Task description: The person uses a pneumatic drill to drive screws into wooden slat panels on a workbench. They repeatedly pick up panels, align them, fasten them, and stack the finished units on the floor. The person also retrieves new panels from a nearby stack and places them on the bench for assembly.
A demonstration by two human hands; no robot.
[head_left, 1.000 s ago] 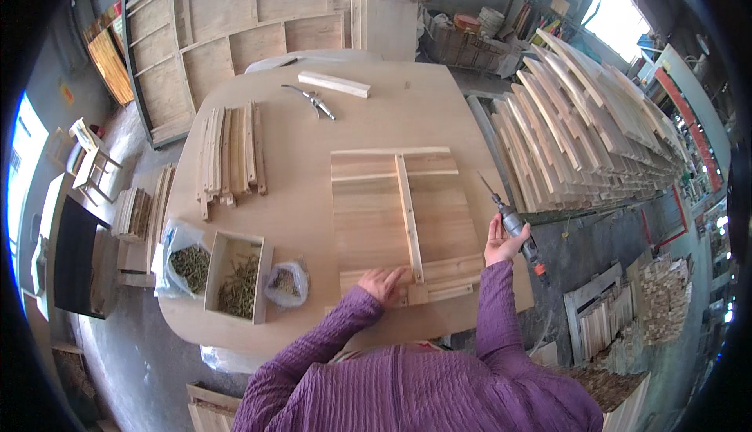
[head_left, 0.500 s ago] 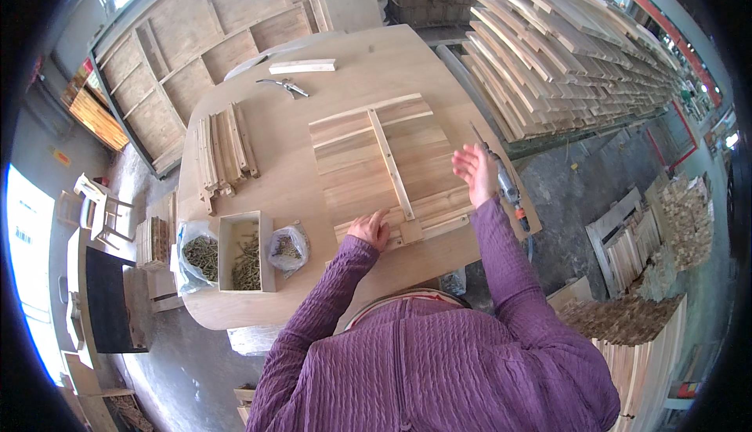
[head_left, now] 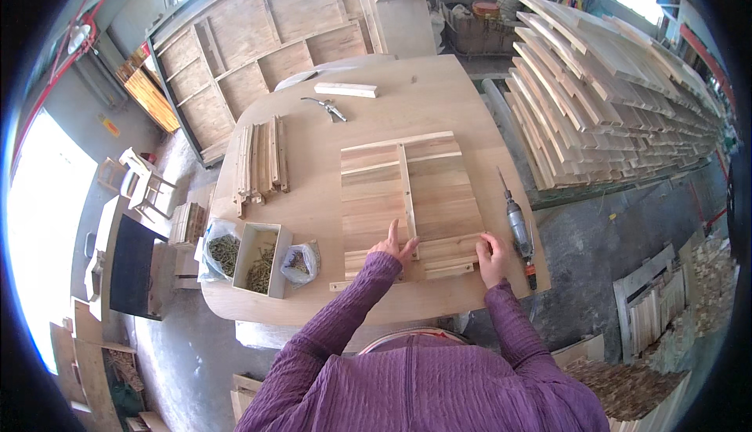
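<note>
Tabletop (head_left: pixel 313 166): pale and broad, with rounded left corners.
Wooden panel (head_left: pixel 372 189): lies flat, right of the tabletop's middle, a batten (head_left: pixel 406 189) running near to far across it.
Wood strips (head_left: pixel 262 158): a row on the far left.
Power drill (head_left: pixel 517 224): by the right edge, bit pointing far.
Box (head_left: pixel 280 273): open, pale, near left; slender loose pieces (head_left: pixel 260 267) cover part of its bottom.
Left bag (head_left: pixel 207 269): clear plastic, just left of the box, mouth open on similar pieces.
Left hand (head_left: pixel 395 248): over the panel's near part, index finger and thumb spread wide beside the batten.
Right hand (head_left: pixel 492 258): at the panel's near right corner, fingers bent, narrow; whether they grip cannot be told.
Right bag (head_left: pixel 312 258): smallest, plastic, just right of the box, holding small pieces.
</note>
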